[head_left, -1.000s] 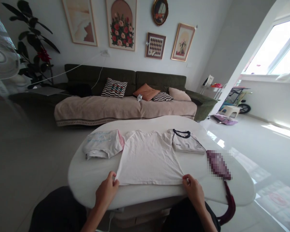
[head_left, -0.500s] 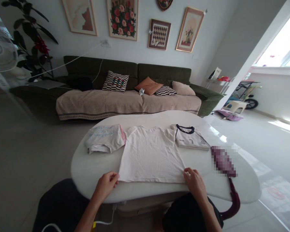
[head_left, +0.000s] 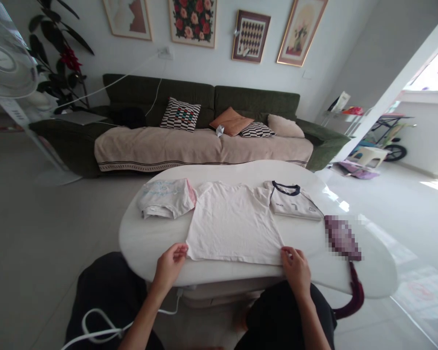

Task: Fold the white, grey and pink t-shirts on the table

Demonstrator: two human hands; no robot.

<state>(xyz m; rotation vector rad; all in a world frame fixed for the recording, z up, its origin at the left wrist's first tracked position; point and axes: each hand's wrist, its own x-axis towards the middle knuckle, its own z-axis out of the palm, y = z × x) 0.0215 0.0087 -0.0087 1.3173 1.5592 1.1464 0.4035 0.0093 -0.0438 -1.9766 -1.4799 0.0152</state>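
A white T-shirt (head_left: pixel 233 223) lies spread flat in the middle of a white oval table (head_left: pixel 149 243). My left hand (head_left: pixel 171 262) pinches its near left hem corner. My right hand (head_left: pixel 296 268) pinches the near right hem corner. A folded white garment with pale blue print and a pink edge (head_left: pixel 166 198) sits just left of the shirt. On the shirt's right lies a folded white jersey with a dark collar (head_left: pixel 294 202). Both hands rest at the table's near edge.
A blurred purple object (head_left: pixel 342 237) lies on the table's right side, with a dark red strap (head_left: pixel 355 296) hanging off the edge. A green sofa (head_left: pixel 204 131) with cushions stands behind. A standing fan (head_left: pixel 7 63) is at far left. A white cable (head_left: pixel 102 325) crosses my lap.
The camera has tilted down and shifted. My hands stay on the two hem corners, and the shirt lies a little flatter at its near edge.
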